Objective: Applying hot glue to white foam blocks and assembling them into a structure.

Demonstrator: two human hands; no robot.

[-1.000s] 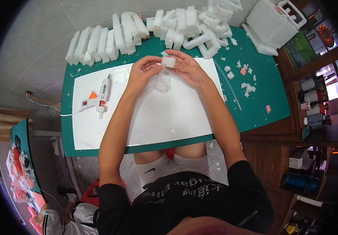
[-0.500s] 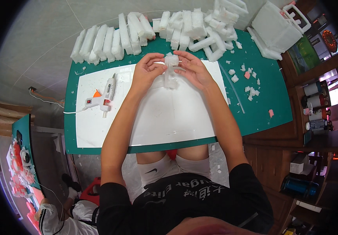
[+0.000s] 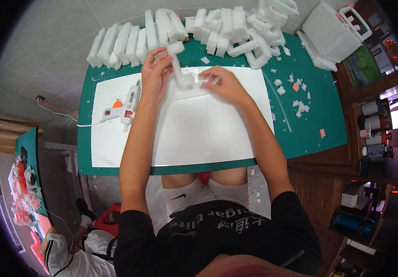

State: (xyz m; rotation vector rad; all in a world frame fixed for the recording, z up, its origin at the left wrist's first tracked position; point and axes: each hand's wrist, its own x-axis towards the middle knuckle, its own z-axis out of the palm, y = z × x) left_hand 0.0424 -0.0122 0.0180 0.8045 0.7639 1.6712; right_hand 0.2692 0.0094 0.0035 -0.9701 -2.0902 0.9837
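Over the far part of the white board (image 3: 185,138), my left hand (image 3: 154,76) grips a white foam piece (image 3: 176,69) of joined strips, with a block at its upper end. The piece leans to the left, and its lower part runs toward my right hand (image 3: 229,87). The fingers of my right hand are pinched on a white foam bit at that lower end; whether it is joined to the rest is blurred. To the left of my left forearm, a white glue gun (image 3: 128,108) with an orange trigger lies on the board.
Along the back of the green mat (image 3: 300,143) stand rows of white foam frames (image 3: 129,46). A large white foam box (image 3: 330,34) is at the back right. Foam scraps (image 3: 302,108) and a clear stick (image 3: 279,104) lie at right. Another person's leg (image 3: 60,256) shows lower left.
The foam piece has shifted left and now tilts, with my left hand moved left and up along with it. My right hand has turned and come down slightly, its fingers closing in.
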